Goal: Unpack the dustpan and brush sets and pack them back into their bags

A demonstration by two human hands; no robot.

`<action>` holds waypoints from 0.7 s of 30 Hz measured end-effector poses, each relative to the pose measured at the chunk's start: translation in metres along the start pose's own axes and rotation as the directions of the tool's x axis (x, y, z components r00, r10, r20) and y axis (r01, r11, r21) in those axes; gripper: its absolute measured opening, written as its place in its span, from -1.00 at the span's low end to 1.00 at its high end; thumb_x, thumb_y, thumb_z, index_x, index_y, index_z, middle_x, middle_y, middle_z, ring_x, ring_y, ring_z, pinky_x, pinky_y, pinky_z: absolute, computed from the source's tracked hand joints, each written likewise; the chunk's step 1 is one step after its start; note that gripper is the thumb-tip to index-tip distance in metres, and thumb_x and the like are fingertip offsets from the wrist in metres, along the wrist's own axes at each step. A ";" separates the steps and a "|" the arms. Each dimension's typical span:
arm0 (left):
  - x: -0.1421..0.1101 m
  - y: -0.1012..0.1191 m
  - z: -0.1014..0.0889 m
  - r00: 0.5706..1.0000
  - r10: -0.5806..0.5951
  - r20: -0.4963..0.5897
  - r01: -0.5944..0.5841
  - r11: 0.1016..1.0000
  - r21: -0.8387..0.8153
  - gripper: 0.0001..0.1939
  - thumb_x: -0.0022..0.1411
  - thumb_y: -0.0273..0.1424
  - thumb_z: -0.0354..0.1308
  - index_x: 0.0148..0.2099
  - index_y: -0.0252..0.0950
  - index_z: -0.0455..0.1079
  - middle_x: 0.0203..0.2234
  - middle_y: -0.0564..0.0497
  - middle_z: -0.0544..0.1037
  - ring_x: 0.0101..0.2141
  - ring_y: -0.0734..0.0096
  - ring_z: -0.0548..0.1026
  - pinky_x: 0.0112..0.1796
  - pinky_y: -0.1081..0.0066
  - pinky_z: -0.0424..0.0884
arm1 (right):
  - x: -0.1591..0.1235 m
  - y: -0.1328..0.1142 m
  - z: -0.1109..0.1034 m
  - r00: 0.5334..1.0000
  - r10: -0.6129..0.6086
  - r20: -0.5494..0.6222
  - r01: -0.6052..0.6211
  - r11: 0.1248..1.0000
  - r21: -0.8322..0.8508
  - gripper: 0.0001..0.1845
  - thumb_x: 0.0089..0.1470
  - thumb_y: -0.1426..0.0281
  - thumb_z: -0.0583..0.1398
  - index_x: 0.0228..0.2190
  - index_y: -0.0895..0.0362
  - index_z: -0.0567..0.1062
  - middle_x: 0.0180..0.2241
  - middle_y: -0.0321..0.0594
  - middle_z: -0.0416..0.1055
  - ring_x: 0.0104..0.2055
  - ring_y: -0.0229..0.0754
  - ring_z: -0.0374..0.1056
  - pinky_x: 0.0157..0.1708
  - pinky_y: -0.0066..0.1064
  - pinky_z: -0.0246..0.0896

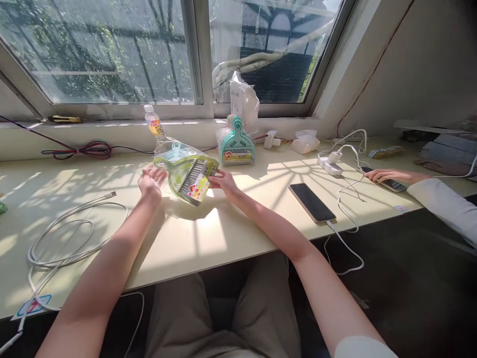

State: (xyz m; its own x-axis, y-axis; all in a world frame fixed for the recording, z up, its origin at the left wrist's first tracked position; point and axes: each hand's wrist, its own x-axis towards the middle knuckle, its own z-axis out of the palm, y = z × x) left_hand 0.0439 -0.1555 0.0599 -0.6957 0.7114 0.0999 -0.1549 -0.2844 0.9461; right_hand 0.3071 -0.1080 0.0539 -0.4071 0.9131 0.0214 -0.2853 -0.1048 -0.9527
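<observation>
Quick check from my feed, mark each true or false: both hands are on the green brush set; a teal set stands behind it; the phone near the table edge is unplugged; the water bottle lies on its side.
1. Both the left hand and right hand touch the green dustpan-and-brush set. True.
2. A teal set stands behind it. True.
3. The dark phone is unplugged. False: a white cable enters its near end.
4. The bottle lies on its side. False: it is upright.

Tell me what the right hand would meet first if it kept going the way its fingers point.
The right hand points left and already touches the green brush set, so that comes first; depth is hard to judge.
</observation>
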 end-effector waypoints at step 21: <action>-0.052 -0.002 0.036 0.892 -0.063 0.449 0.002 0.991 0.136 -0.52 0.30 0.00 0.27 0.11 -0.17 0.45 0.02 -0.22 0.61 0.10 -0.13 0.56 0.07 -0.01 0.51 | 0.013 -0.003 -0.023 0.997 -0.043 0.068 0.047 0.997 -0.056 -0.73 -0.08 0.37 0.46 -0.30 0.07 0.57 -0.35 -0.22 0.67 -0.28 -0.06 0.62 -0.09 -0.19 0.60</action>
State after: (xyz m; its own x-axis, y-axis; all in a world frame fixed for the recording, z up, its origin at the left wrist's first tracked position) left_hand 0.1057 -0.1692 0.0633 -0.2957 0.9404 0.1678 -0.0595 -0.1935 0.9793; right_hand 0.3225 -0.0865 0.0499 -0.4520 0.8881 0.0832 -0.2552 -0.0394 -0.9661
